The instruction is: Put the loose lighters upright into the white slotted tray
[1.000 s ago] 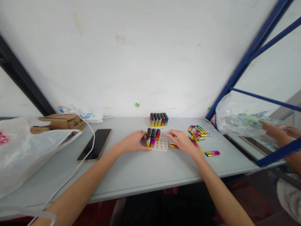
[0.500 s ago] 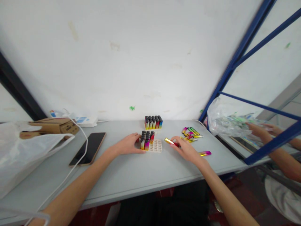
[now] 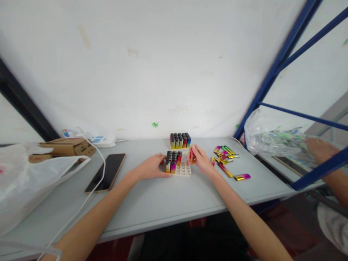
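A white tray with round holes [image 3: 185,170] lies on the table, its left part filled with upright lighters [image 3: 171,159] with black tops. My left hand [image 3: 154,166] is curved round the tray's left side, thumb at the near corner and fingers behind, gripping it. Between the fingertips of my right hand [image 3: 199,157] a red lighter [image 3: 192,156] stands upright over the tray's right side. The lighter's lower end is close to the holes; whether it is in one I cannot tell. Behind stands a second full block of lighters [image 3: 180,140].
Loose shiny lighters [image 3: 225,154] lie at the right, one [image 3: 242,177] nearer the front. On the left are a phone [image 3: 108,172] under a white cable, a plastic bag [image 3: 35,174] and a cardboard box [image 3: 70,146]. Beyond the blue frame [image 3: 272,79], another person's hand [image 3: 318,146] touches a clear bag.
My right hand has moved left to the tray, and the lighter in it has turned from lying flat to upright. My left hand still grips the tray. The view has shifted slightly.
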{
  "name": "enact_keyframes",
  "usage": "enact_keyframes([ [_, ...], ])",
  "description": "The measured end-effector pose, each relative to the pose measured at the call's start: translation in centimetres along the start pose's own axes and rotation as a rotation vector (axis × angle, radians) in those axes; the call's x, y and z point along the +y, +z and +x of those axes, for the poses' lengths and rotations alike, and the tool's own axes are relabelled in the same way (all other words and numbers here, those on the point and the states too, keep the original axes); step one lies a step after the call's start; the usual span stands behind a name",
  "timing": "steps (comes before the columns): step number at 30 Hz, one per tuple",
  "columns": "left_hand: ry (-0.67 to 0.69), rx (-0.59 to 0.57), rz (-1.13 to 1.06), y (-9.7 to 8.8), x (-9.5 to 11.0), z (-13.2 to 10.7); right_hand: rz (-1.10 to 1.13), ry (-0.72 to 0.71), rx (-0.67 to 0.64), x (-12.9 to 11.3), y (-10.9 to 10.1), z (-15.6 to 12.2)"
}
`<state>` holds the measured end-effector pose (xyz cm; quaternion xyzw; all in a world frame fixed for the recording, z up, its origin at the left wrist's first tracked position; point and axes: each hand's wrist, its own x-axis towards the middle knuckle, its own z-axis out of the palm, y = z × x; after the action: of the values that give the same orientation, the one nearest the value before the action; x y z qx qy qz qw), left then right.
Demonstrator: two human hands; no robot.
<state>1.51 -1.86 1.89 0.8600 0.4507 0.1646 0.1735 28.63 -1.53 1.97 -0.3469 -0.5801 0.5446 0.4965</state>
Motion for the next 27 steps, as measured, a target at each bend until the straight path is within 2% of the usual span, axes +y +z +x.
enact_keyframes([
  [2,0.003,-0.007,-0.002,0.0,0.0,0.0,-0.009,0.027,0.023,0.3,0.2,-0.2],
  [5,0.004,-0.009,0.001,0.1,0.0,0.1,-0.133,0.035,0.126,1.0,0.2,-0.4],
  [9,-0.008,0.002,-0.002,0.1,0.0,0.1,-0.371,-0.046,0.25,2.1,0.0,-0.6],
  [12,-0.012,0.001,-0.002,0.1,0.0,0.0,-0.493,-0.094,0.29,2.5,0.2,-0.8],
  [17,-0.021,-0.012,-0.001,0.1,-0.1,0.1,-0.551,-0.136,0.273,2.4,0.4,-1.1],
  [23,-0.002,-0.021,0.012,0.0,0.0,0.0,-0.464,-0.144,0.093,1.3,0.3,-2.0],
  [27,-0.001,-0.013,0.016,0.0,0.1,0.0,-0.687,-0.353,0.08,0.4,0.6,-2.3],
])
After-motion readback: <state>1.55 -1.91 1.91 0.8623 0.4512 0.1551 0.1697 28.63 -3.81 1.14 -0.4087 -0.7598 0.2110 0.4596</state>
